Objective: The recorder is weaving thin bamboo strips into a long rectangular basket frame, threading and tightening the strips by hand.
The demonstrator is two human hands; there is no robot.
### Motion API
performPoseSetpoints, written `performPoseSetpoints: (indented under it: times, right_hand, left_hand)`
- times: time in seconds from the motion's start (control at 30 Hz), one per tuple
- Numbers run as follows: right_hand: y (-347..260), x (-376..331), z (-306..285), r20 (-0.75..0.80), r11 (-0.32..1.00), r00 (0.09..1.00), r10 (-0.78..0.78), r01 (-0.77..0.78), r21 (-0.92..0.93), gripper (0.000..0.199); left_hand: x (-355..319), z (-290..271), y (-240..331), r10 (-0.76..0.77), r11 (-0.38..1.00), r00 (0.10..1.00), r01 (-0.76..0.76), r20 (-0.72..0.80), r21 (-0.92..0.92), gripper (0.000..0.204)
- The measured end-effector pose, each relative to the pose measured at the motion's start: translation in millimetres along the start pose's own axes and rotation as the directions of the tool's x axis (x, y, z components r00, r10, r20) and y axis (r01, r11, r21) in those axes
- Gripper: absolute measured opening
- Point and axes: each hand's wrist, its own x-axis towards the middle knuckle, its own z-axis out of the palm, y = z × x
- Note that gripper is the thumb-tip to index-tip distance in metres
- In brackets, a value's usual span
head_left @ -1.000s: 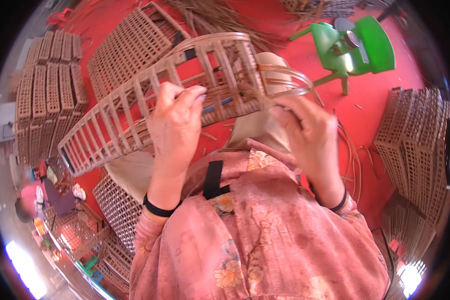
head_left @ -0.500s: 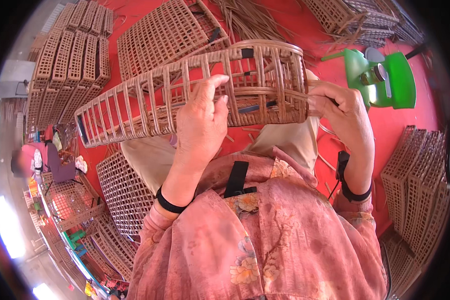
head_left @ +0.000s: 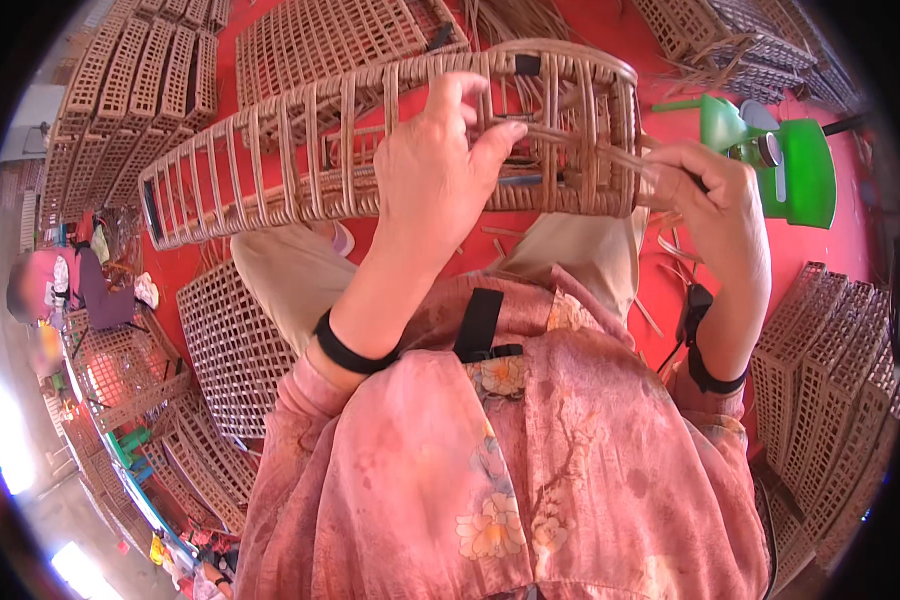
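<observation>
A long woven rattan basket frame (head_left: pixel 270 160) lies across my lap, stretching from upper left to upper right. My left hand (head_left: pixel 440 170) rests on its near side, fingers curled over a vertical rib and pinching a thin rattan strand (head_left: pixel 580 145). My right hand (head_left: pixel 715 195) grips the same strand at the frame's right end, fingers closed around it. Both wrists wear black bands. My pink flowered sleeves fill the lower view.
Stacks of woven rattan panels (head_left: pixel 120 90) lie on the red floor at left, more panels (head_left: pixel 830 380) at right. A green plastic chair (head_left: pixel 780 160) stands at upper right. A seated person (head_left: pixel 60 290) is at far left. Loose strands (head_left: pixel 530 15) lie beyond the frame.
The basket frame has turned from tilted to nearly level across my lap. My left hand shifted onto the ribs near its right end, and my right hand moved to the frame's right end.
</observation>
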Motion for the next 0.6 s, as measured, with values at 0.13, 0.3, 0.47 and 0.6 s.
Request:
performPoseSetpoints:
  times: [0.13,0.3,0.47,0.6]
  right_hand:
    - [10,9,-1,0.032,0.998,0.999,-0.032,0.031,0.053,0.012]
    - [11,14,-7,0.064,0.999,0.997,-0.052,0.051,0.017,0.014]
    - [-1,12,-8,0.066,0.99,0.998,-0.015,0.005,0.141,0.015]
    - [-4,16,-11,0.052,0.989,0.993,-0.108,0.113,-0.098,0.016]
  left_hand:
    - [6,2,-4,-0.024,1.0,0.999,0.024,-0.027,0.017,0.055]
    - [14,3,-10,0.067,0.995,0.994,-0.06,-0.082,0.082,0.065]
    - [21,5,-13,-0.038,0.998,0.999,0.039,0.016,-0.048,0.069]
    - [20,1,-12,0.023,1.0,0.998,-0.024,0.057,0.019,0.068]
